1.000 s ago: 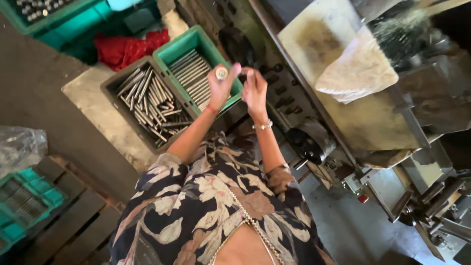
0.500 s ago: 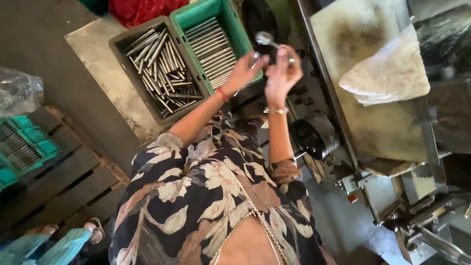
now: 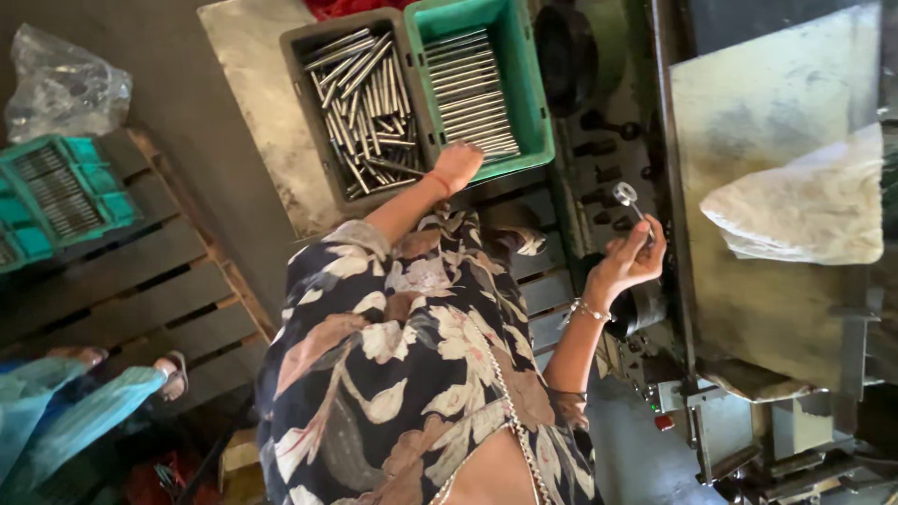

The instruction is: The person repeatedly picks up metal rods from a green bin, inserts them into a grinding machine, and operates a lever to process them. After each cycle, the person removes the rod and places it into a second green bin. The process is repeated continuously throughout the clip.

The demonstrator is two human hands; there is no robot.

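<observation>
Workshop floor | left hand (image 3: 457, 165) at green crate (image 3: 528, 89), fingers unclear | right hand (image 3: 629, 264) fingers clamped on metal pin (image 3: 630, 198)

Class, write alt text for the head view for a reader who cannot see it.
A person's left hand reaches to a green crate of stacked metal rods, while the right hand holds up a small metal pin beside a machine. A grey crate holds loose rods.

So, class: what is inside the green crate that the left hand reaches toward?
The green crate holds metal rods laid side by side in a neat layer. The left hand covers its near corner, and what lies under the rods is hidden.
</observation>
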